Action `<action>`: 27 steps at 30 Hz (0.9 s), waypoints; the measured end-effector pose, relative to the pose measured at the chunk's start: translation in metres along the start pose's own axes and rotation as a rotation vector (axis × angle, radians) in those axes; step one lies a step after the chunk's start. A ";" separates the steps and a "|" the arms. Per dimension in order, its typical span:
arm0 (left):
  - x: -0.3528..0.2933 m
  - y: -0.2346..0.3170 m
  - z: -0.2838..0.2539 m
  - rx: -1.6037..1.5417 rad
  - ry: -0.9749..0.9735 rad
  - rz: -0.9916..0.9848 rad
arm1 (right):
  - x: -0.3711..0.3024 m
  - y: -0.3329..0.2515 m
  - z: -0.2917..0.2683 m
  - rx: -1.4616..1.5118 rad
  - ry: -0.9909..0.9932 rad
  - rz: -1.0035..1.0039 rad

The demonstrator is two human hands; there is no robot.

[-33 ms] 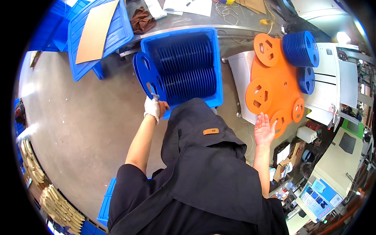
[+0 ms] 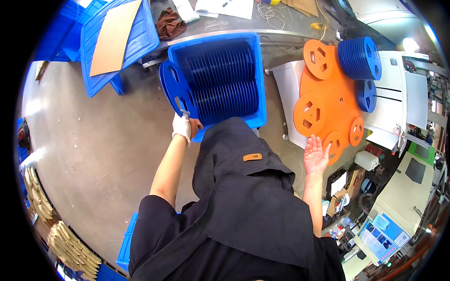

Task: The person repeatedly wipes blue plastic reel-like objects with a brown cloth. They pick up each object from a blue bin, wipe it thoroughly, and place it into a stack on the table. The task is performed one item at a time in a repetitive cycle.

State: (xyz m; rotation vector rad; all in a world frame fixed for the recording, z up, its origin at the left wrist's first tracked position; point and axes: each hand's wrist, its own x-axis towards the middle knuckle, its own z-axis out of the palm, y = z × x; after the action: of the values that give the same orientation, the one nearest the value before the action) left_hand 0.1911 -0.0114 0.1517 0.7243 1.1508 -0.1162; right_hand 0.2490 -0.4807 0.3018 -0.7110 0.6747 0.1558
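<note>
At the left side of a blue plastic bin point(image 2: 262, 75), a flat blue reel point(image 2: 182, 89) with cut-out windows stands tilted; a second may lie against it. My left hand point(image 2: 184, 127), partly covered by a white glove, is closed on the reel's near edge, its fingertips partly hidden. Inside the bin, blue reels point(image 2: 227, 102) stand on edge in two packed rows. My right hand point(image 2: 316, 157) is bare and empty, palm up, fingers stretched. It hovers by the near orange disc point(image 2: 333, 143) of an orange turntable point(image 2: 341, 84).
Two stacks of blue reels, a larger one point(image 2: 358, 58) and a smaller one point(image 2: 367, 96), sit on the turntable's far right side. Beyond the bin runs a metal workbench point(image 2: 225, 25) with a brown cloth point(image 2: 169, 24). A blue lid point(image 2: 140, 40) carrying cardboard point(image 2: 115, 40) stands at the far left.
</note>
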 end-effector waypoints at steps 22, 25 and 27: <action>0.138 -0.083 -0.086 1.019 -0.078 -0.039 | -0.004 0.016 -0.015 -0.135 0.040 -0.035; 0.054 -0.091 -0.053 0.786 -0.161 -0.190 | -0.002 -0.007 -0.030 -0.474 0.106 -0.029; -0.007 -0.075 -0.033 0.670 -0.140 -0.307 | 0.005 -0.014 -0.046 -0.831 0.292 0.036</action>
State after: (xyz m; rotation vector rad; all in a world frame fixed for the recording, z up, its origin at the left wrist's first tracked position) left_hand 0.1287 -0.0524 0.1160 1.0992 1.0816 -0.8284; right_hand 0.2340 -0.5212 0.2807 -1.5397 0.9069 0.3809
